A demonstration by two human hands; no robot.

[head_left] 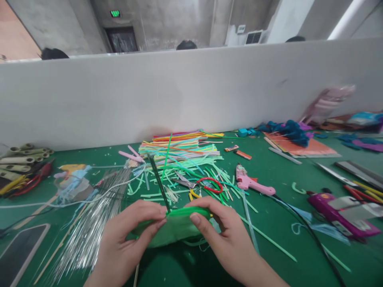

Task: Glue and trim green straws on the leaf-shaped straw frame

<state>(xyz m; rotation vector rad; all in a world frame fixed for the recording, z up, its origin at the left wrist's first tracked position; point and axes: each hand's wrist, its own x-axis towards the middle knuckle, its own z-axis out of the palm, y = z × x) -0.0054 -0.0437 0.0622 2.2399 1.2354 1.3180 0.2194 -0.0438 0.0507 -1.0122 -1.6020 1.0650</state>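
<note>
Both my hands meet low in the middle of the view over the green table point(278, 175). My left hand point(125, 239) pinches the left part of a green foam piece point(176, 229), and a thin dark wire stem point(158, 183) rises from between its fingers. My right hand point(221, 231) grips the right end of the same green piece, thumb on top and fingers curled round it. Just behind my hands lie red-handled scissors point(206, 184) on a heap of coloured strips point(179, 153).
A pink glue gun point(249, 181) with a black cord lies to the right, a purple glue gun point(338, 211) further right. A bundle of silver wires point(92, 215) and a phone point(20, 253) lie to the left. A white partition point(179, 91) closes the back, with other people's heads behind it.
</note>
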